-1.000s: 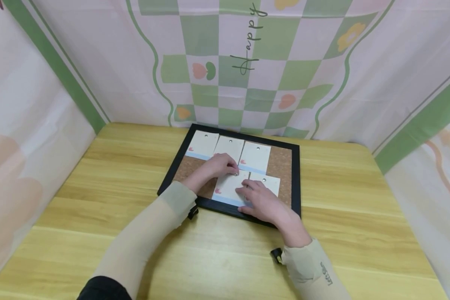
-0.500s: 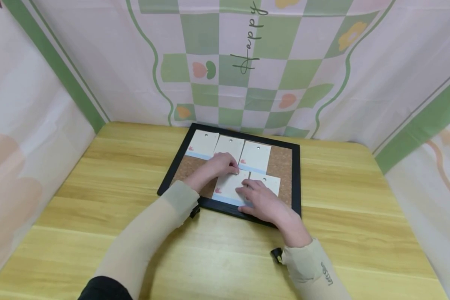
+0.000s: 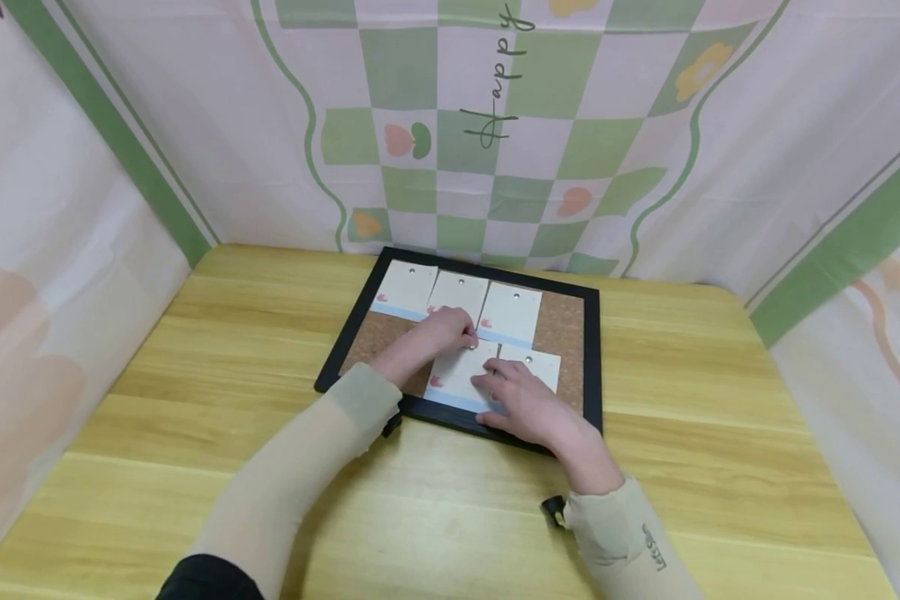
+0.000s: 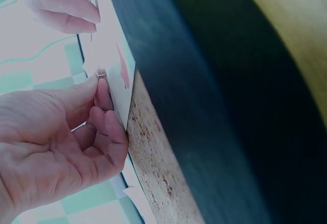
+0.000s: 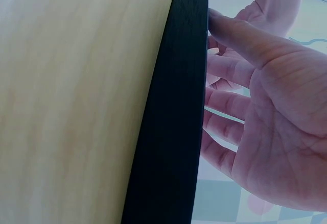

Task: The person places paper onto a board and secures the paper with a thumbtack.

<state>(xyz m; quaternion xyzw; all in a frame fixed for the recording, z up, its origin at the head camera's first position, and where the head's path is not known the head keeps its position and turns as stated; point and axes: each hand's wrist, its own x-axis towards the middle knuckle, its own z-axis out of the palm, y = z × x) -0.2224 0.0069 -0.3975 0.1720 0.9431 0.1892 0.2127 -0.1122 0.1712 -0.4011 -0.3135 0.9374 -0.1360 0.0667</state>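
Observation:
A corkboard in a black frame lies on the table with several white cards pinned to it. My left hand pinches a small silver pushpin between thumb and forefinger, at the top edge of the lower-left card. How deep its point sits is hidden. My right hand rests with fingers spread over that card and the lower-right card. In the right wrist view, its thumb lies by the black frame.
Three cards fill the upper row: a left one, a middle one and a right one, each with a silver pin near its top. Wooden table surrounds the board. A checked cloth hangs close behind it.
My left wrist has shifted slightly rightward, while its fingers stay on the pushpin at the card's top. The right hand, board and cards have kept their places.

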